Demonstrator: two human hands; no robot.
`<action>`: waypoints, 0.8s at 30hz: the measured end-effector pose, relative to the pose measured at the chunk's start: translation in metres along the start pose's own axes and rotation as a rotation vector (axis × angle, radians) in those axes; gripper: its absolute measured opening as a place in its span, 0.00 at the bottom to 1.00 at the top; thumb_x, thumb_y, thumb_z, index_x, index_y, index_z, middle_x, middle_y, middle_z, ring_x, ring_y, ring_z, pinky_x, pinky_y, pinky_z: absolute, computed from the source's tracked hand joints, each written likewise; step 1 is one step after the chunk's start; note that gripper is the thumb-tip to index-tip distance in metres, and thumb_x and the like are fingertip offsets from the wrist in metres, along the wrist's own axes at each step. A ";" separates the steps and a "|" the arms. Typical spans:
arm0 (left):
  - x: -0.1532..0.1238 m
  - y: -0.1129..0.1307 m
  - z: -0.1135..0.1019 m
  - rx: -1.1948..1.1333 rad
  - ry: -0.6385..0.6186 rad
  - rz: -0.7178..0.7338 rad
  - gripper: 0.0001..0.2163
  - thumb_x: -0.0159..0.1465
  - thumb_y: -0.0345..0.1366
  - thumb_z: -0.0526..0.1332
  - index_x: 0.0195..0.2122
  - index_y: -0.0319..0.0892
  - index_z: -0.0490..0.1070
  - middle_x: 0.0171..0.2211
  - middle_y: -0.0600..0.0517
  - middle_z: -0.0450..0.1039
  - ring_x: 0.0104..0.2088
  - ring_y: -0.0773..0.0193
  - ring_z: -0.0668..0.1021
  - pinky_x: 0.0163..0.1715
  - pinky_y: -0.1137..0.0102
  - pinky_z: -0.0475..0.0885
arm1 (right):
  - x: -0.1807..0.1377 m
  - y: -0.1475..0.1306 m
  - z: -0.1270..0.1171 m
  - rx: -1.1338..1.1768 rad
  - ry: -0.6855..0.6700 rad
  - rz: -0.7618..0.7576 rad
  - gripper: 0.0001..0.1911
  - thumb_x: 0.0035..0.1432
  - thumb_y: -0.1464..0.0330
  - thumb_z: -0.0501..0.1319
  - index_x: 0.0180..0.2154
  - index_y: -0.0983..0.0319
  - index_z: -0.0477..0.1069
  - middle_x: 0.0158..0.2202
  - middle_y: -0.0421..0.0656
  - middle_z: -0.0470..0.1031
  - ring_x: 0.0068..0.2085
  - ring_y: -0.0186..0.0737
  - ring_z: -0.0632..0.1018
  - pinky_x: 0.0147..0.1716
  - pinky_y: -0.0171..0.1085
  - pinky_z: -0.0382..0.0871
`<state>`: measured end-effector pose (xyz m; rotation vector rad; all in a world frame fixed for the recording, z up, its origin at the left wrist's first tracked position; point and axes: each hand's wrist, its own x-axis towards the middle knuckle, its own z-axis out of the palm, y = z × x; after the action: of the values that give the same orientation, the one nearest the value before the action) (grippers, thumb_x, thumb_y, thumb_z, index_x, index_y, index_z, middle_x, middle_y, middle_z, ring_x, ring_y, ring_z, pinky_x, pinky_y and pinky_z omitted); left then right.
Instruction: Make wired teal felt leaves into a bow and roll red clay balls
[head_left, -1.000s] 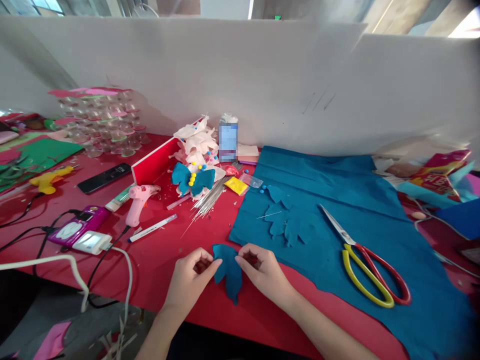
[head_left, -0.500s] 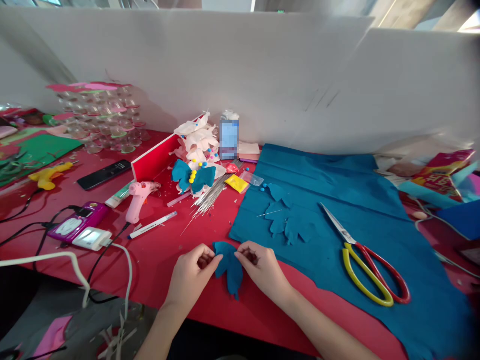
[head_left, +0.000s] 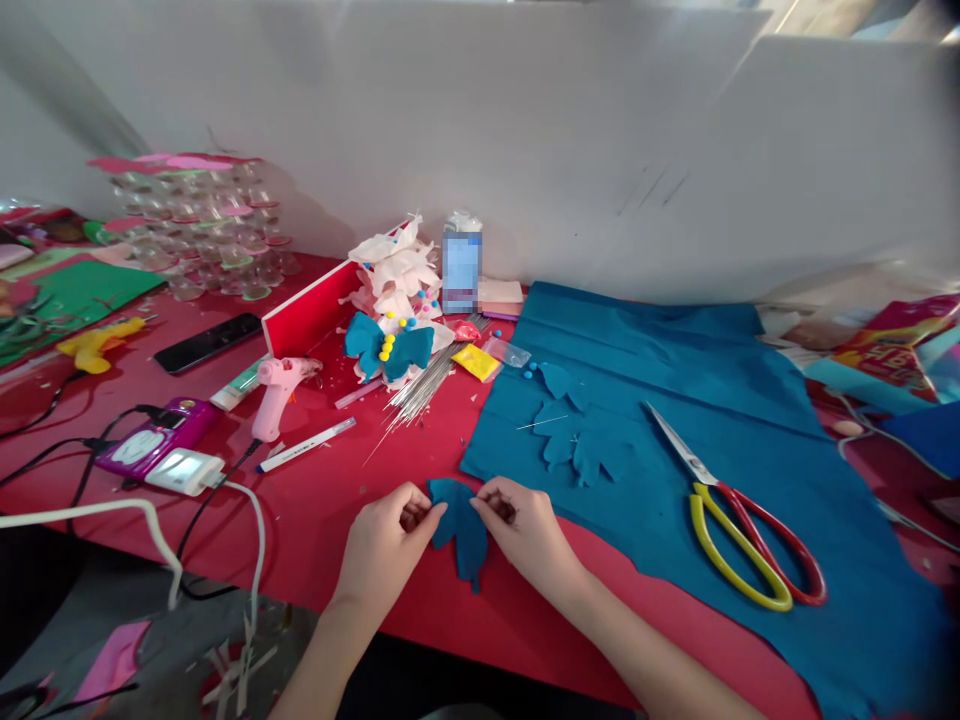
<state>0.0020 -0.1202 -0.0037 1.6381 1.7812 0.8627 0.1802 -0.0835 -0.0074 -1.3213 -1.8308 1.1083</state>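
Head view: shows a blue piece (head_left: 466, 535) near the front edge of the red table (head_left: 540, 620), between the left hand (head_left: 386, 535) and the right hand (head_left: 525, 525), near the closest corner of the blue cloth (head_left: 637, 340). Is pinched from both sides, with thumb and bent fingers of each hand closed narrowly on its edges. Looks thin, soft and dull, in one plain teal-blue colour. Has a broad upper part, then a notch, with a shorter lobe at left and a longer lobe pointing toward the person, ending in a small narrow tip. Resembles in colour the cut shapes (head_left: 589, 460) on the cloth. Cannot tell if touching the table.
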 end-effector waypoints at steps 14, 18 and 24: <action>0.001 -0.001 0.000 0.023 -0.011 -0.020 0.13 0.60 0.46 0.57 0.24 0.44 0.63 0.22 0.55 0.71 0.23 0.66 0.73 0.24 0.75 0.64 | 0.000 0.002 0.003 -0.006 0.001 0.021 0.09 0.57 0.64 0.56 0.26 0.60 0.65 0.19 0.37 0.64 0.21 0.33 0.65 0.20 0.32 0.56; 0.001 -0.001 0.000 0.032 -0.009 -0.027 0.13 0.60 0.46 0.58 0.25 0.44 0.62 0.22 0.55 0.70 0.24 0.66 0.73 0.25 0.75 0.64 | 0.000 0.003 0.004 0.000 0.014 0.004 0.09 0.56 0.65 0.56 0.26 0.60 0.65 0.19 0.37 0.64 0.21 0.32 0.64 0.19 0.31 0.56; 0.001 -0.001 0.001 0.037 -0.010 -0.031 0.12 0.60 0.45 0.58 0.25 0.44 0.63 0.22 0.56 0.70 0.23 0.67 0.72 0.24 0.75 0.64 | 0.000 0.003 0.004 0.007 0.009 0.011 0.09 0.57 0.65 0.56 0.26 0.61 0.64 0.19 0.36 0.63 0.19 0.31 0.64 0.17 0.31 0.55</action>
<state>0.0024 -0.1187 -0.0049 1.6313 1.8210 0.8102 0.1776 -0.0848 -0.0117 -1.3312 -1.8135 1.1117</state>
